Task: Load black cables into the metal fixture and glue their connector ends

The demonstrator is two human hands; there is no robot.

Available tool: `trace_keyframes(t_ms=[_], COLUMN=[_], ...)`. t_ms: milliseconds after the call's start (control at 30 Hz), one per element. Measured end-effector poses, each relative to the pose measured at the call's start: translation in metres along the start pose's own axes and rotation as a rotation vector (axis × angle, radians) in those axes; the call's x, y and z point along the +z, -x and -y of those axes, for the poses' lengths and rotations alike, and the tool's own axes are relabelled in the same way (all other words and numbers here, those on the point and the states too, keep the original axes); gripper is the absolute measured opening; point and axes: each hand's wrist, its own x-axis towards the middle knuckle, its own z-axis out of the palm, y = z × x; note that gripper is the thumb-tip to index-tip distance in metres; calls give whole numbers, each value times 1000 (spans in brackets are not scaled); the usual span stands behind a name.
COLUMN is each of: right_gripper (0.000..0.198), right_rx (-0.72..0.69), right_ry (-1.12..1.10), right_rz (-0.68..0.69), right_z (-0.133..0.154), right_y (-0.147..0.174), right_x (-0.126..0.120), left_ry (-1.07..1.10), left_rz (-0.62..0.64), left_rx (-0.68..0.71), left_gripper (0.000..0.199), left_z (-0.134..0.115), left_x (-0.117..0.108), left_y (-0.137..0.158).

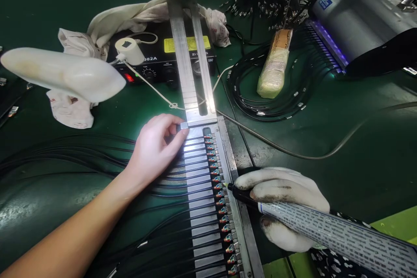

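Observation:
My left hand (156, 145) is bare, its thumb and forefinger closed on a small silver metal block (184, 125) at the far end of a long metal fixture (200, 186). Black cables (176, 173) lie side by side across this fixture. Their ends show coloured wires and small metal connectors (216, 172) in a row along its right side. In a stained white glove, my right hand (289, 195) grips a pen-shaped dispenser (302, 219) with a printed grey barrel and black nose. Its small yellow-green tip sits at the connectors about midway down the row.
Behind the fixture stands a black control box (156, 63) with a white cloth (130, 13) over it. A white lamp (65, 71) hangs at left. Coiled cables (241, 91), a wrapped block (273, 67) and a grey machine glowing violet (365, 13) are at right.

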Motion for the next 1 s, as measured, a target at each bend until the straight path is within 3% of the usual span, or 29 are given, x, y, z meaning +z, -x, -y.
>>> trace_keyframes(t_ms=[1000], right_gripper=[25], right_rx=[32], right_ry=[52], right_rz=[79], right_z=[-3], right_y=[3], right_x=[-6], left_ry=[11], left_rz=[-3], left_rx=[26], left_gripper=[26], left_z=[2], left_x=[0], left_y=[0])
